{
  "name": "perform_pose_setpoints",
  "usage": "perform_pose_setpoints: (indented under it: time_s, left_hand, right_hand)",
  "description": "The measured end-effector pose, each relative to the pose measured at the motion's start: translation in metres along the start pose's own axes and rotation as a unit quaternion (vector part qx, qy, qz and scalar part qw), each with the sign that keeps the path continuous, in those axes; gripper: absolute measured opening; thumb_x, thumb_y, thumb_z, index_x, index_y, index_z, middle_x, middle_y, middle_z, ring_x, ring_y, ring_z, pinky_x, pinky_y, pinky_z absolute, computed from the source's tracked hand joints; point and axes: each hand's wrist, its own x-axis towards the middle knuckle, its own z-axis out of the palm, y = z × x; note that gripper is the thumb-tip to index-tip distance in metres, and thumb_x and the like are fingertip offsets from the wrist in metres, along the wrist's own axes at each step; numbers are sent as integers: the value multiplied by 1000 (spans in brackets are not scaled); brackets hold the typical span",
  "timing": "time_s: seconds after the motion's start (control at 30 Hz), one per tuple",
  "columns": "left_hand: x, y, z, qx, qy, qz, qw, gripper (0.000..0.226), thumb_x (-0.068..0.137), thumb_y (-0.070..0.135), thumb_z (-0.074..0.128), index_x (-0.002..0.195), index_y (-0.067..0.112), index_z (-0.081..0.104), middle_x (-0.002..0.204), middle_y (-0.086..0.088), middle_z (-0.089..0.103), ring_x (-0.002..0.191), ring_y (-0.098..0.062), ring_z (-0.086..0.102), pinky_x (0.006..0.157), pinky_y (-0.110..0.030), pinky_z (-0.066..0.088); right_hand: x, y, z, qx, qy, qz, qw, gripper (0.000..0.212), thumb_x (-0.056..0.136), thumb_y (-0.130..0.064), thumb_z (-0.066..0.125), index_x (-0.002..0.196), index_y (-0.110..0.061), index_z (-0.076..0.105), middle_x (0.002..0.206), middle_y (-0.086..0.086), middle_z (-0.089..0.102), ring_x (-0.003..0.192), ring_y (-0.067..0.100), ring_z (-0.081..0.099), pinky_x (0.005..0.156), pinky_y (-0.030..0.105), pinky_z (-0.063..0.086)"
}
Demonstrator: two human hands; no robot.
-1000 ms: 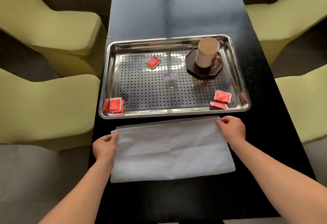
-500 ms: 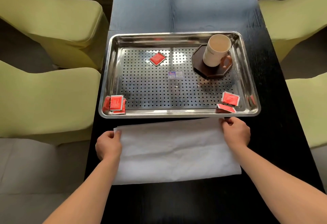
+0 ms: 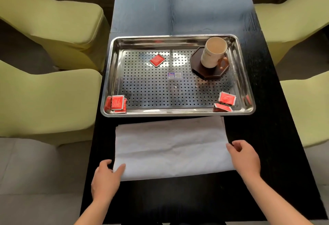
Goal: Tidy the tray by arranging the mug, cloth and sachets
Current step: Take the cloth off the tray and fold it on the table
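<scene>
While both hands rest at the near corners of the cloth [image 3: 169, 146], a steel tray [image 3: 114, 75] sits on a long black table [image 3: 178, 11] flanked by yellow-green chairs [image 3: 44, 100].

Cloth lies flat on the table, just in front of the tray, its far edge touching or slightly under the tray rim; cannot tell which. Left hand [image 3: 105, 180]: fingers loosely open, thumb on the near-left corner, nothing gripped. Right hand [image 3: 245, 157]: loosely curled beside the cloth's right edge, contact unclear, nothing held. Mug [image 3: 212, 53] upright on a dark coaster [image 3: 208, 71], far-right of tray. Red sachets: one far-centre [image 3: 157, 60], a pile near-left [image 3: 116, 103], two near-right [image 3: 225, 102]. Sticker [image 3: 175, 75] text unreadable. Grey floor [image 3: 35, 171]; chairs cut off by frame.
</scene>
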Motion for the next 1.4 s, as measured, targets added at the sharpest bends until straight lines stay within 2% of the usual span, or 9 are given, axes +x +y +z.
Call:
perform_pose_setpoints:
  time_s: [0.23,0.37,0.53,0.7,0.87,0.97,1.13,1.33,1.4]
  left_hand:
    - [-11,12,-6,-76,-71,-32,994,47,81,55,72,100,15,58,92,0,64,83,-19,60,70,-38,49]
    - [-10,9,-14,-169,-135,-38,976,25,81,29,80,97,14,66,96,-3,71,90,-23,64,65,-33,45]
    - [-5,-15,-22,-179,-173,-69,966,13,84,9,75,83,0,66,84,-9,69,72,-23,57,61,-32,45]
    - [-12,-33,-25,-296,-137,-106,939,13,84,8,77,94,11,69,89,-17,74,82,-31,71,67,-37,57]
    - [-23,-40,-23,-365,-142,-193,900,15,86,-3,68,99,3,62,89,-21,67,75,-32,67,62,-38,54]
    - [-27,-36,-27,-361,-147,-229,892,11,84,-6,64,94,-5,60,86,-22,62,75,-33,65,60,-38,54]
    - [-35,-23,-36,-360,-98,-188,909,13,79,-9,59,91,-5,63,87,-19,59,74,-33,63,58,-38,56]
    - [-63,1,-35,-357,-56,-79,929,27,80,-6,62,69,16,73,79,-5,73,72,-23,67,56,-31,56]
    - [-70,11,-35,-349,-52,-54,934,27,81,-3,63,83,20,77,82,-1,77,77,-21,71,59,-30,57]
  right_hand:
    - [-22,4,-3,-79,-66,9,995,24,90,-48,61,94,-25,57,88,-6,62,77,14,59,67,35,48]
    - [-27,9,-10,-46,-89,44,994,24,89,-43,66,80,-21,61,75,-1,65,70,18,62,63,38,53]
    - [-36,22,-16,28,-92,62,993,13,88,-23,71,79,-17,65,75,5,69,71,22,68,70,43,60]
    - [-43,32,-24,119,-103,108,982,18,84,-13,79,74,-5,65,73,12,71,63,23,75,77,49,62]
    - [-60,42,-14,67,-107,120,985,15,82,-7,77,77,-8,63,73,10,71,57,21,73,73,49,63]
    - [-69,43,-10,27,-99,96,990,10,85,-12,73,82,-15,64,79,4,70,67,22,71,71,47,61]
    - [-75,27,-14,-97,-12,-60,993,18,88,-21,68,107,-20,67,105,-1,61,95,19,57,68,34,46]
    - [-94,-82,22,101,-240,-136,956,13,92,-16,63,104,-19,68,92,-4,70,81,13,68,73,32,57]
    - [-101,-120,43,152,-330,-119,924,13,93,-15,61,104,-17,67,95,4,72,83,20,71,76,37,62]
